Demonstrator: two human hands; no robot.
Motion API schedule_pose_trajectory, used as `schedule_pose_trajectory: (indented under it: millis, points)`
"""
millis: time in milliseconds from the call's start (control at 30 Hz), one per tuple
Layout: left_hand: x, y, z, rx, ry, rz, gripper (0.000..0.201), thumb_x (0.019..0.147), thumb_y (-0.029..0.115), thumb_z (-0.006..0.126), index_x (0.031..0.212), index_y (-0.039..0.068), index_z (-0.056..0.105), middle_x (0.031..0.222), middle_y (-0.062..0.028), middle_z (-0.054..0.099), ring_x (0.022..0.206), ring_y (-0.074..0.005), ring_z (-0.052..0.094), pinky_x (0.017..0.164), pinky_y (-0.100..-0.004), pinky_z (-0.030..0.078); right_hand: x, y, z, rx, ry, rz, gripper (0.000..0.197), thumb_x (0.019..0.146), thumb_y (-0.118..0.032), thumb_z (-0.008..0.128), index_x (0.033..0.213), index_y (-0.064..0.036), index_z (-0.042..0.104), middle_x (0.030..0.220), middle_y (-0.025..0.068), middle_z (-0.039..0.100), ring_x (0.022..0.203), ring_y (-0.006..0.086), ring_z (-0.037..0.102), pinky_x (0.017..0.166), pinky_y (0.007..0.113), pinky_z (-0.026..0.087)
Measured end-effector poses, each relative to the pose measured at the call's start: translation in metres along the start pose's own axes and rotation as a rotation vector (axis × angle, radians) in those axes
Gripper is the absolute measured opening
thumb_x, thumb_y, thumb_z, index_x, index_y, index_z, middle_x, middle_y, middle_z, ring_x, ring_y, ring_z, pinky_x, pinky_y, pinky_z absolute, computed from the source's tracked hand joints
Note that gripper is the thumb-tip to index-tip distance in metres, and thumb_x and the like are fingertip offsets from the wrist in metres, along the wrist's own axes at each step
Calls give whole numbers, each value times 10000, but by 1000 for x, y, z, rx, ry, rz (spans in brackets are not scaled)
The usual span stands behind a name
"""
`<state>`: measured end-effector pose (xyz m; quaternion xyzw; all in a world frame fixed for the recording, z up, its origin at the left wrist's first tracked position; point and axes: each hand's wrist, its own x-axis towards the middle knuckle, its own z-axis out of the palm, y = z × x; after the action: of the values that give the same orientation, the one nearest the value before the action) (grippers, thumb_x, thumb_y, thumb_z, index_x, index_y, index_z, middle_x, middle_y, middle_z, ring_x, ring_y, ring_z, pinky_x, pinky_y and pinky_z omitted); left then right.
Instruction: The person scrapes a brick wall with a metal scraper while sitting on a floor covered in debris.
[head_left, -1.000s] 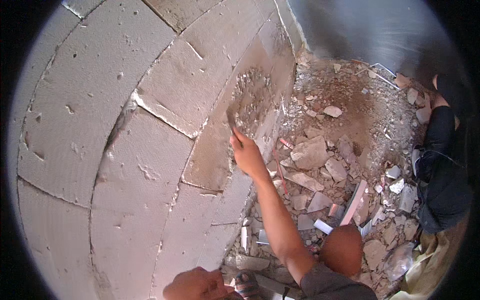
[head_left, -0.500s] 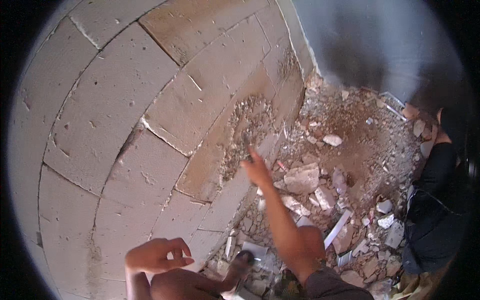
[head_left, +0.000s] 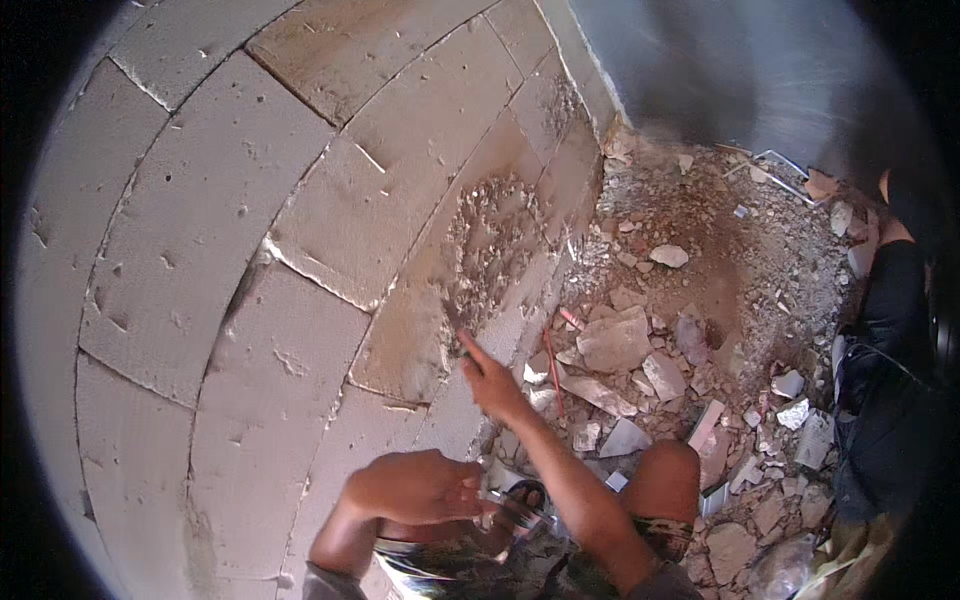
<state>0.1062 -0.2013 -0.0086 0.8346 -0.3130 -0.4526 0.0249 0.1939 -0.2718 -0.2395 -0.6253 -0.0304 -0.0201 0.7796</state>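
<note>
My right hand [head_left: 495, 380] is shut on a thin dark metal tool [head_left: 455, 325]. Its tip touches the grey block wall [head_left: 250, 300] just below a rough patch of wet mortar [head_left: 490, 240]. My left hand [head_left: 420, 487] hovers over my bent left knee with the fingers loosely spread and nothing in it. I am crouched close to the wall, and my right knee [head_left: 670, 470] shows lower right.
Broken block pieces and rubble [head_left: 620, 340] cover the floor to the right of the wall, with a thin red rod [head_left: 550, 360] among them. A sandal [head_left: 520, 505] is under me. Another person in dark clothes [head_left: 890, 390] stands at the right edge. A dark plastered wall [head_left: 740, 70] closes the corner.
My left hand has come up into view and now sits over my knee. My right hand with the tool has slid down the wall, from the mortar patch to its lower edge.
</note>
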Motion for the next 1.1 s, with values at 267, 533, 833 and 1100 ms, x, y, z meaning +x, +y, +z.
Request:
schedule_pose_trajectory:
  millis: [267,533,833,1100]
  points:
    - [33,-4,18,81,-105,216,502,985,493,460,932,5,563,707,-196,623,706,-400,639,642,-462,486,-9,16,32,-147,377,-166,414,1012,-277,515,1405,-148,503,1087,211,675,762,190,640,760,327,508]
    - [21,-16,15,252,51,150,475,895,647,491,834,198,631,656,-82,633,638,-316,658,546,-437,486,0,19,31,-317,462,-242,404,958,-184,602,1358,-152,560,819,209,658,708,293,657,662,361,503]
    - [25,-34,15,230,23,63,511,893,654,483,841,159,602,669,-120,636,655,-355,659,558,-464,493,23,2,6,-359,367,-269,404,965,-206,585,1367,-185,550,830,215,643,764,339,652,715,373,504]
    - [34,-38,18,138,3,85,511,905,633,494,849,141,618,656,-139,644,632,-374,654,541,-477,495,26,30,1,-325,337,-320,408,973,-228,581,1379,-211,543,816,194,637,727,328,636,690,389,496]
